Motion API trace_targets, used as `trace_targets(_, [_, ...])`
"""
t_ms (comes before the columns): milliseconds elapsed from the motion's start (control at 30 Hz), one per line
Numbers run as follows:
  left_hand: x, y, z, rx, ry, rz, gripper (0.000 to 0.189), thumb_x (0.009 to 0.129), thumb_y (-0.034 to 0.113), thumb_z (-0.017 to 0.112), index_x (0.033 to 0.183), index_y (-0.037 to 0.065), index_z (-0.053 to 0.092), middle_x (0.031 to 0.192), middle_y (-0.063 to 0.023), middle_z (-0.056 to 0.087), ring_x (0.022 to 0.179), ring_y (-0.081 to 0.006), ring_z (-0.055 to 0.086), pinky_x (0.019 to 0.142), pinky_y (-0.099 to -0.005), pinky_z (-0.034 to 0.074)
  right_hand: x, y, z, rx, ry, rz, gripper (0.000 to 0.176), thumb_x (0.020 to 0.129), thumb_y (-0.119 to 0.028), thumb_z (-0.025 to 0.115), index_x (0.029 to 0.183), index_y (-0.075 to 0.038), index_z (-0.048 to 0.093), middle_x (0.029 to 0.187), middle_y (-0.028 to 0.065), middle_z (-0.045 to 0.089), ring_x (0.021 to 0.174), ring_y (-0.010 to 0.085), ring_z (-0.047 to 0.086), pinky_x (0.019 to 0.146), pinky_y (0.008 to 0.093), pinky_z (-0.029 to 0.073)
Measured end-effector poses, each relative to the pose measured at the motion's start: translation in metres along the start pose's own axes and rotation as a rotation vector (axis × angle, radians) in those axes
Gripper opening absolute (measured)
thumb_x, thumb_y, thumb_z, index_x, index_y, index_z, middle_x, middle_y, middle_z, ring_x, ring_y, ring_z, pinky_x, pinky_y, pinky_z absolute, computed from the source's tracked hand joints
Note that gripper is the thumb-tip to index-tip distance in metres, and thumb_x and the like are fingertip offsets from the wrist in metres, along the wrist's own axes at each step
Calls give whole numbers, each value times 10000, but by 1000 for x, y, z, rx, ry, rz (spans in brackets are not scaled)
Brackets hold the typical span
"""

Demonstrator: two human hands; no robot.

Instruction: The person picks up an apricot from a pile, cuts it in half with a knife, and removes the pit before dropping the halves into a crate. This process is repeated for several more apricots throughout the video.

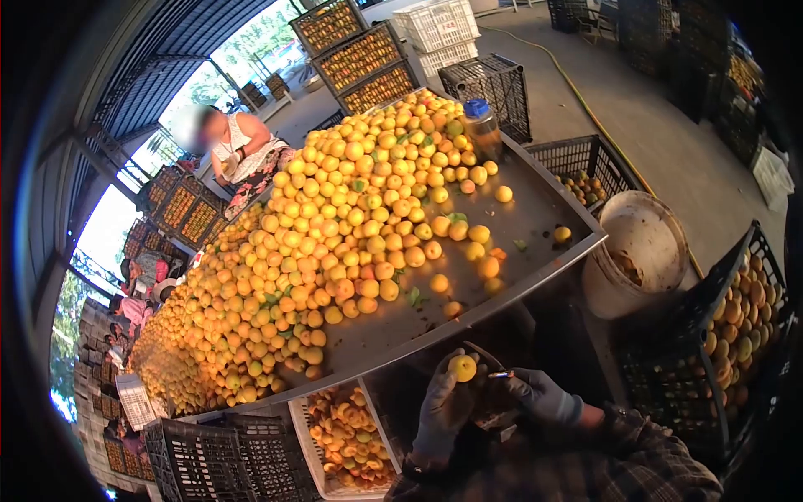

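Observation:
My left hand (443, 406), in a grey glove, is closed around a yellow apricot (462, 367) held up in its fingertips. In my gloved right hand (545, 396) is a small knife (502, 374); its thin blade points up and left, close beside the fruit. Both hands are just below the near edge of a metal table (535, 243) that carries a large heap of apricots (335, 226). To the left of my hands, a white crate (299, 418) holds halved orange apricots (347, 439).
Right of the table stand a dirty white bucket (640, 222) and a tilted black crate of fruit (669, 368). A blue-capped jar (482, 130) is on the table's far corner. Another person (247, 151) sits across the heap. Black crates (209, 460) are at lower left.

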State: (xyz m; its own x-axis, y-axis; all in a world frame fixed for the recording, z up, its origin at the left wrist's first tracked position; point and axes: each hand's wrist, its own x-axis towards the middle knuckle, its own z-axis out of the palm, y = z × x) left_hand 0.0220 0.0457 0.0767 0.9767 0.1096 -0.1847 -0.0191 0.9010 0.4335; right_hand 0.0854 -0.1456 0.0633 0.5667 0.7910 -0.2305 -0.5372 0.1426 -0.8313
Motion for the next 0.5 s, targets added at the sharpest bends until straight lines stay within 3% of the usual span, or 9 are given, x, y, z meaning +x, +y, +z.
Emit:
trace_targets(167, [1,-8,6,81,-81,-5,467,980,150,524,1419,38,414,1355,-160,529,1218,-275,545,1075,-438,410,-3,-8,7,-110,33,-110,440,1010,-388,513,1169,17,583,928,2,619,855,58,522,769,230,466])
trace_targets(333, [1,-15,0,179,-90,-39,491,972,129,537,1431,22,399,1369,-162,517,1239,-270,534,1079,-427,411,-5,-16,8,-172,20,-138,433,1014,-376,510,1161,23,590,923,-7,607,856,55,504,775,236,465])
trace_targets(433, [-4,-18,6,271,-28,-34,504,966,111,546,1436,14,391,1367,-163,521,1242,-265,534,1079,-411,413,-3,-10,8,-336,106,-289,362,1007,-359,526,1071,-13,607,821,48,640,741,122,595,692,279,489])
trace_targets(500, [-5,-20,9,304,2,-9,513,964,104,551,1441,11,386,1365,-162,525,1241,-261,534,1078,-402,415,-2,-8,3,-704,200,-265,310,978,-362,561,957,-55,593,718,151,622,649,297,637,591,341,486])
